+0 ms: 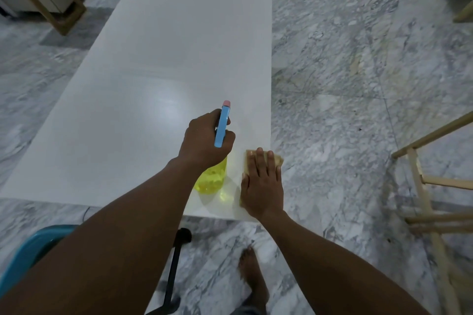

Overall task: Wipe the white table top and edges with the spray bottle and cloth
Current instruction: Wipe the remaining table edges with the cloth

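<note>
The cloth, tan and folded, is lying flat on the white table at its right edge, close to the near right corner, with one end reaching just past the edge. The right hand is pressing down on it, palm flat and fingers straight and close together, covering most of it. Just to the left, the spray bottle is standing upright over the table top near the same corner; its clear yellow body is casting a yellow glow on the surface, and whether its base is touching the table cannot be told. The left hand is gripping the bottle by the neck, fingers curled round it below the blue spray head, whose pink tip is pointing away down the length of the table. The table is stretching long and narrow away from the person. A grey marble floor is showing all around it. A bare foot is standing below the near edge, beside a black table leg. A blue chair is showing at the lower left, and a pale wooden frame is standing at the right.
</note>
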`<state>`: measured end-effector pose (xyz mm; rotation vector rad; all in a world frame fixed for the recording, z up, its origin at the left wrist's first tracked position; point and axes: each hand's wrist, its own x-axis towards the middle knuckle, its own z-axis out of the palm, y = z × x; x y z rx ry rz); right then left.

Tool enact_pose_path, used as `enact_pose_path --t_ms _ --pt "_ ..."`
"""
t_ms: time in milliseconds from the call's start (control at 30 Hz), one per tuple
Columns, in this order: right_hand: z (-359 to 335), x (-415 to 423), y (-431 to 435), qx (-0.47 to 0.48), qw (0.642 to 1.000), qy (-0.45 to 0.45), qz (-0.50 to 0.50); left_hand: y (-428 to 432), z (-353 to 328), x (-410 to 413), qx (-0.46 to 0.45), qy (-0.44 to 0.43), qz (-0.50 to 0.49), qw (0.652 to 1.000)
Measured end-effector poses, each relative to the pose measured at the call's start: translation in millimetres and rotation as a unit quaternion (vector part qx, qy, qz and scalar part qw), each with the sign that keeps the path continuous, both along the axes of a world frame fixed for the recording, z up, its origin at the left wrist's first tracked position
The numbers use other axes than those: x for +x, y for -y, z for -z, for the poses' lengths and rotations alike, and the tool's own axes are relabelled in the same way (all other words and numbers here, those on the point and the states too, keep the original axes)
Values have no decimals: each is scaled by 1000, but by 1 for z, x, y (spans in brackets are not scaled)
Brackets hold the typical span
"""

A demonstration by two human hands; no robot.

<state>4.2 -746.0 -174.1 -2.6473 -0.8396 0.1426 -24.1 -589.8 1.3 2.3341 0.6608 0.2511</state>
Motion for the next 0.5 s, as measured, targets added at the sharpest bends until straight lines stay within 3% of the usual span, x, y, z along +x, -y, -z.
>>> enact_pose_path --t_ms 267,400,500 --pt "2 -78 49 70 996 -33 -36 46 0 -73 -4 -4 1 1000" --pt "-18 -100 77 29 992 -98 -69 65 -4 -101 -8 -18 8 1000" --pt "-31 -108 95 78 989 -83 -98 76 -10 -109 -18 -41 38 998"
